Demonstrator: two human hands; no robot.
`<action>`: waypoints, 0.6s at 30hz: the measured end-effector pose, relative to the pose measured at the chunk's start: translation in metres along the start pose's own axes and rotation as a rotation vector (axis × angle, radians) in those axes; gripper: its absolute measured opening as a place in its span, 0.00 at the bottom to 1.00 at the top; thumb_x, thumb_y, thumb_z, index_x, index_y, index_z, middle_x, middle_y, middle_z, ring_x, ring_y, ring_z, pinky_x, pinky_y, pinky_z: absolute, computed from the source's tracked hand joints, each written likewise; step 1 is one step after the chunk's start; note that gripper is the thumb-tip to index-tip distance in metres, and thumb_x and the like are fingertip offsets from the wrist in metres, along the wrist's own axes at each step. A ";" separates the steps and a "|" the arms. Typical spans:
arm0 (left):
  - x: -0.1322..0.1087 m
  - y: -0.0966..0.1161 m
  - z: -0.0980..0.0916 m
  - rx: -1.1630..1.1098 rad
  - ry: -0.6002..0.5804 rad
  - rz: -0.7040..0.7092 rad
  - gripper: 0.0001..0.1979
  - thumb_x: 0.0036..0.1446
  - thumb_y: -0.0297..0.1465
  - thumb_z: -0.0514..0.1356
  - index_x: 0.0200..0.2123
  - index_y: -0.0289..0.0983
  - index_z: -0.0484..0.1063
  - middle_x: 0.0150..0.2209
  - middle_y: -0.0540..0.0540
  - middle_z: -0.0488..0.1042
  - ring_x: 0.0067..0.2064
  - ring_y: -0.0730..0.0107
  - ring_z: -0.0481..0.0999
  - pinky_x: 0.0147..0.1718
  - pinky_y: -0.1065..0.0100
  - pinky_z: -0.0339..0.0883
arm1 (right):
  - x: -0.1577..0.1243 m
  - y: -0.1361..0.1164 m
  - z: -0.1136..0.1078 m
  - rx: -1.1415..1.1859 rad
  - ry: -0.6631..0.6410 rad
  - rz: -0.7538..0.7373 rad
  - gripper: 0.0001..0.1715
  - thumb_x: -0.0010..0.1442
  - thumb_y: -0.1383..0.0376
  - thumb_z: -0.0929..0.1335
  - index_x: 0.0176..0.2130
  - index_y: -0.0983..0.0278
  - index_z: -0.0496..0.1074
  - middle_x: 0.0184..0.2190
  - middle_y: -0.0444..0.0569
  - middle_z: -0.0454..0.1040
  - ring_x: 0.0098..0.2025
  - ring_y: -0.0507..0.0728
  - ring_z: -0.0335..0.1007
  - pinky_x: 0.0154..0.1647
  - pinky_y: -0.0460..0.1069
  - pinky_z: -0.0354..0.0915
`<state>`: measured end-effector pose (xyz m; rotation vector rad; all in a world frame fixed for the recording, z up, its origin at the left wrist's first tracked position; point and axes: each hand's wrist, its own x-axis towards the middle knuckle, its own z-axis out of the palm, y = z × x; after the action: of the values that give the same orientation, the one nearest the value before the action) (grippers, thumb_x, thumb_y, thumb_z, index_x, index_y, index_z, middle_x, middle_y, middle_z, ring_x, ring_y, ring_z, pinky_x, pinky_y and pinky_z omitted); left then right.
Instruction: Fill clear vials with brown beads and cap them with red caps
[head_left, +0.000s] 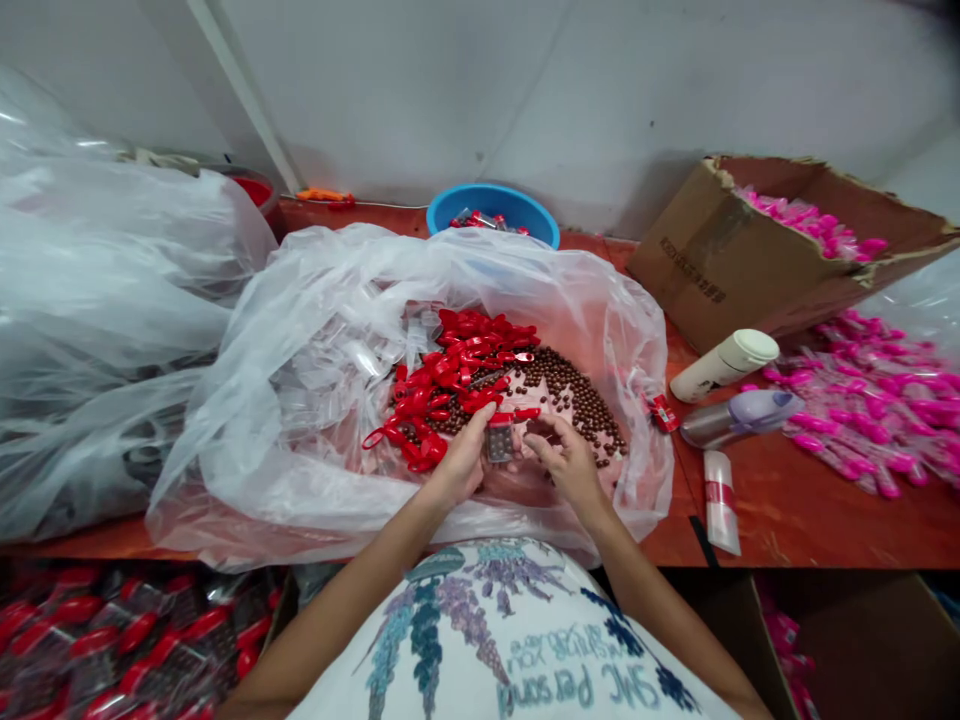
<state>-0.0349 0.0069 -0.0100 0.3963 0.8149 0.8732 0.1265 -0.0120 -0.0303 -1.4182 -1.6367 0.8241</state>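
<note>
My left hand (466, 458) is closed on a small clear plastic container (500, 443) that holds dark brown beads and has a red top. Close by on its right, my right hand (570, 462) has its thumb and forefinger curved and apart, near the end of a red plastic piece (525, 413) at the container's top. Whether a fingertip touches that piece is unclear. Beyond my hands lie a heap of red plastic caps (450, 375) and many loose brown beads (592, 405). Clear plastic containers (330, 370) are piled to the left, all on a spread plastic bag (247, 440).
A blue basin (493, 196) of filled containers stands at the back. Right are a cardboard box (697, 250), pink pieces (877, 400), a white flask (724, 365), a metal bottle (739, 418) and a clear tube (721, 500). Large white bags (112, 300) crowd the left.
</note>
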 end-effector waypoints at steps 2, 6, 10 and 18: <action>0.001 -0.002 -0.001 0.013 0.035 0.009 0.19 0.58 0.41 0.55 0.35 0.30 0.73 0.26 0.43 0.76 0.27 0.68 0.75 0.23 0.72 0.68 | 0.002 -0.002 0.001 -0.093 0.011 -0.093 0.26 0.58 0.54 0.67 0.53 0.62 0.65 0.48 0.53 0.71 0.50 0.60 0.67 0.51 0.55 0.63; 0.001 -0.006 -0.003 0.086 0.045 -0.020 0.27 0.55 0.51 0.55 0.36 0.30 0.74 0.25 0.44 0.75 0.25 0.69 0.74 0.20 0.73 0.64 | 0.001 -0.012 0.001 -0.378 -0.083 -0.275 0.46 0.51 0.51 0.71 0.61 0.65 0.55 0.55 0.58 0.64 0.56 0.65 0.59 0.56 0.59 0.58; -0.001 -0.008 -0.004 0.178 0.026 -0.077 0.37 0.49 0.61 0.48 0.34 0.31 0.73 0.22 0.45 0.73 0.21 0.70 0.72 0.16 0.74 0.58 | -0.006 -0.016 0.006 -0.532 -0.131 -0.362 0.48 0.52 0.50 0.69 0.63 0.66 0.51 0.57 0.59 0.61 0.58 0.65 0.55 0.58 0.60 0.56; -0.003 -0.011 0.003 0.171 0.099 -0.080 0.25 0.51 0.52 0.56 0.30 0.32 0.71 0.19 0.48 0.72 0.20 0.72 0.71 0.20 0.73 0.62 | -0.005 -0.009 0.008 -0.619 -0.098 -0.463 0.41 0.52 0.51 0.68 0.58 0.69 0.57 0.52 0.61 0.65 0.53 0.66 0.59 0.54 0.59 0.57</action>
<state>-0.0284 -0.0021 -0.0132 0.4695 0.9946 0.7562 0.1150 -0.0177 -0.0271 -1.3050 -2.3021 0.1162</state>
